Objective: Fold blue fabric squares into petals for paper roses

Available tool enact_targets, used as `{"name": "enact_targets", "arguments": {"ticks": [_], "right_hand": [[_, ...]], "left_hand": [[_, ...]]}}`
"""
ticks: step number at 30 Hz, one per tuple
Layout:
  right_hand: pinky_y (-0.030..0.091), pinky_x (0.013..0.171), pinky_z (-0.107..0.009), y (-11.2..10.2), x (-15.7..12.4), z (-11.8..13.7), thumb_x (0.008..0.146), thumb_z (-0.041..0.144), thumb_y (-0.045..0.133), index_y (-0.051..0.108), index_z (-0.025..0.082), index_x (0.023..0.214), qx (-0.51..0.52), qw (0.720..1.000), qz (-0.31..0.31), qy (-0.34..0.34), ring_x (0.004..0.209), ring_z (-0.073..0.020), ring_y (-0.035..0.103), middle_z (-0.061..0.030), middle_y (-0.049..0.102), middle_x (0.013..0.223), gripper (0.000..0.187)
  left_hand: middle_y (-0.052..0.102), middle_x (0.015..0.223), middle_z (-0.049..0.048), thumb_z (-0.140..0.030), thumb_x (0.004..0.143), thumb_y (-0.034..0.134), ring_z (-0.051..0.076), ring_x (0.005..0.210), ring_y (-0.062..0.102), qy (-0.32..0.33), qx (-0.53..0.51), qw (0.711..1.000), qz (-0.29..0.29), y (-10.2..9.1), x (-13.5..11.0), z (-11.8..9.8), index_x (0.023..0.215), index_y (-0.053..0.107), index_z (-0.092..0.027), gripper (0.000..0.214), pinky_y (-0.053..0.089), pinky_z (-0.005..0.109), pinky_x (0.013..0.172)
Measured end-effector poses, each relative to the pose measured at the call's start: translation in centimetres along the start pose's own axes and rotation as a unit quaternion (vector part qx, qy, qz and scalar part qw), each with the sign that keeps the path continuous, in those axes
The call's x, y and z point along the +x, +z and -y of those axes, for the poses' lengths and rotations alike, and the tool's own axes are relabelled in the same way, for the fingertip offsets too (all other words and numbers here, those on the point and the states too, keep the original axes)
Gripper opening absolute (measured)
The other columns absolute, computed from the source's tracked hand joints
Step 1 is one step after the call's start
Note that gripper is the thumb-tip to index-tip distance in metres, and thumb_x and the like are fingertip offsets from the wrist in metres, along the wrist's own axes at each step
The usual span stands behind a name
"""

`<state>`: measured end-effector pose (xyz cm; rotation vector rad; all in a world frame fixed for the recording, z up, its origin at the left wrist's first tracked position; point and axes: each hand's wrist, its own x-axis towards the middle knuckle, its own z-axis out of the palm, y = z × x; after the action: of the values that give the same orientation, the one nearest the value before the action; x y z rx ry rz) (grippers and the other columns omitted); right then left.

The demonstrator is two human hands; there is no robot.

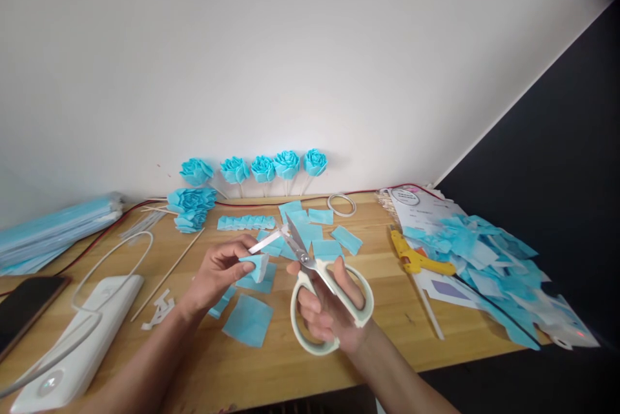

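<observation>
My left hand pinches a folded blue piece of crepe-like material with a white strip sticking out above it. Fingers of my right hand pass through the handles of a pair of scissors with cream grips. The scissor blades stand apart, and the strip's far end lies at or between them. Under and beyond both hands, blue cut pieces are spread over the wooden table. A row of folded blue pieces lies behind my left hand.
Several blue fabric flowers on sticks lean against the wall. A yellow glue gun and a heap of blue scraps lie right. Left are a white power bank, a phone and a wooden stick. A tape ring lies behind.
</observation>
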<state>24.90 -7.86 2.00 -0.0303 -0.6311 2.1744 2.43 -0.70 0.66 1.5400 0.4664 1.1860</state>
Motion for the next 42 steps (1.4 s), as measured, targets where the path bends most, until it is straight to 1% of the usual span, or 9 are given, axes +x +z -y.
{"name": "enact_targets", "arguments": {"ticks": [11,16,23,27,30,34,36,38,42], "right_hand": [[0.039,0.035,-0.013,0.3,0.0,-0.4,0.089,0.055,0.060,0.067,0.017,0.114,0.017,0.999,-0.042,0.010,0.041,-0.0037,0.030,0.0048,0.052,0.063,0.047],[0.042,0.036,-0.013,0.9,-0.1,-0.6,0.089,0.052,0.062,0.069,0.016,0.106,0.003,0.997,-0.076,0.001,0.039,-0.0027,0.031,0.0050,0.052,0.060,0.040],[0.035,0.031,-0.012,1.2,-0.2,-0.3,0.084,0.052,0.068,0.070,0.016,0.104,-0.032,0.993,-0.114,0.014,0.036,-0.0012,0.027,0.0067,0.049,0.056,0.041],[0.028,0.029,-0.013,1.0,-0.3,-0.6,0.084,0.054,0.067,0.069,0.016,0.107,-0.103,0.985,-0.136,-0.005,0.033,-0.0006,0.023,0.0082,0.046,0.054,0.044],[0.032,0.034,-0.016,1.4,-0.3,-1.0,0.084,0.050,0.068,0.067,0.018,0.117,-0.239,0.958,-0.155,-0.039,0.036,-0.0027,0.030,0.0077,0.047,0.054,0.046],[0.045,0.057,-0.024,3.0,0.0,-1.2,0.075,0.039,0.078,0.069,0.021,0.116,-0.480,0.867,-0.132,-0.014,0.054,-0.0085,0.048,0.0032,0.056,0.067,0.046],[0.046,0.065,-0.028,3.6,0.0,-1.2,0.074,0.040,0.078,0.068,0.023,0.117,-0.542,0.834,-0.106,0.004,0.064,-0.0117,0.052,0.0011,0.060,0.076,0.047],[0.047,0.071,-0.031,3.9,-0.1,-1.3,0.073,0.046,0.078,0.065,0.024,0.120,-0.529,0.844,-0.082,0.018,0.069,-0.0137,0.054,0.0006,0.060,0.079,0.053],[0.045,0.085,-0.038,3.2,-0.8,-1.8,0.069,0.073,0.068,0.057,0.022,0.122,-0.406,0.913,-0.045,0.020,0.085,-0.0178,0.056,-0.0044,0.060,0.092,0.074]], "left_hand": [[0.062,0.081,0.0023,-0.023,0.083,0.073,0.015,0.079,0.055,-0.007,0.001,1.000,-0.008,0.0,0.1,-0.1,0.071,0.068,-0.018,0.014,0.043,0.025,0.073],[0.062,0.080,0.0025,-0.025,0.082,0.074,0.015,0.079,0.055,-0.009,0.007,1.000,-0.011,0.0,0.2,-0.2,0.070,0.067,-0.018,0.016,0.043,0.026,0.074],[0.061,0.077,0.0037,-0.028,0.081,0.074,0.015,0.076,0.054,-0.015,0.024,0.999,-0.016,0.0,0.2,-0.3,0.066,0.066,-0.017,0.020,0.044,0.026,0.071],[0.062,0.078,0.0043,-0.028,0.081,0.074,0.015,0.075,0.055,-0.021,0.033,0.999,-0.015,0.0,0.3,-0.5,0.066,0.067,-0.016,0.020,0.044,0.026,0.070],[0.063,0.077,0.0051,-0.029,0.081,0.075,0.016,0.074,0.057,-0.024,0.054,0.998,-0.016,0.4,0.5,-0.8,0.066,0.068,-0.016,0.021,0.046,0.028,0.070],[0.064,0.079,0.0065,-0.031,0.080,0.074,0.017,0.074,0.059,-0.055,0.110,0.992,0.003,1.0,0.8,-0.9,0.066,0.070,-0.015,0.022,0.046,0.028,0.068],[0.064,0.078,0.0061,-0.032,0.080,0.074,0.017,0.073,0.058,-0.060,0.119,0.991,-0.003,0.9,0.8,-0.6,0.067,0.070,-0.015,0.022,0.046,0.027,0.067],[0.063,0.079,0.0055,-0.032,0.079,0.075,0.016,0.073,0.056,-0.058,0.103,0.993,-0.023,0.6,0.7,-0.3,0.066,0.070,-0.015,0.021,0.045,0.026,0.067],[0.061,0.080,0.0035,-0.029,0.080,0.075,0.015,0.075,0.054,-0.060,0.032,0.996,-0.050,0.1,0.4,0.2,0.066,0.068,-0.016,0.020,0.044,0.025,0.068]]}}
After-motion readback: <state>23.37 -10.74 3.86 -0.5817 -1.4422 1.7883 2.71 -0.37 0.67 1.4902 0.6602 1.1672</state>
